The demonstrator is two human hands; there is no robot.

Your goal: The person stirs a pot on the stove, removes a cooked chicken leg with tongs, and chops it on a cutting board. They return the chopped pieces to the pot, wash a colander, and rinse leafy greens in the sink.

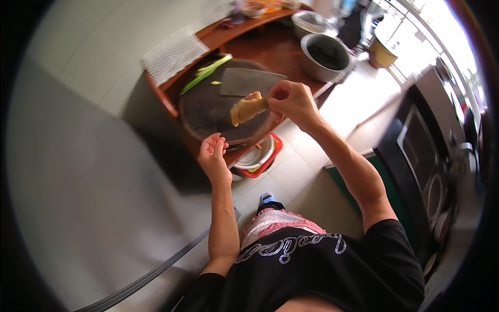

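Observation:
My right hand point(290, 101) pinches a yellowish-brown piece of food point(247, 109) at its right end. The piece hangs over a round dark chopping board point(206, 111); its exact kind is unclear. Behind it, the broad grey blade of a cleaver point(249, 81) lies flat on the board, its right end partly hidden by my hand. Green onion stalks point(206, 74) and a small yellow piece point(216, 82) lie at the board's back left. At the board's near edge is my left hand point(214, 150), thumb and fingers close together; whether something thin is between them is unclear.
The board rests on a reddish-brown wooden table point(269, 45). Two metal pots, the nearer one point(325, 58) holding something dark, stand at its back right. A white strainer basket point(255, 156) in a red basin point(277, 150) sits below. A black stove point(419, 156) is at right.

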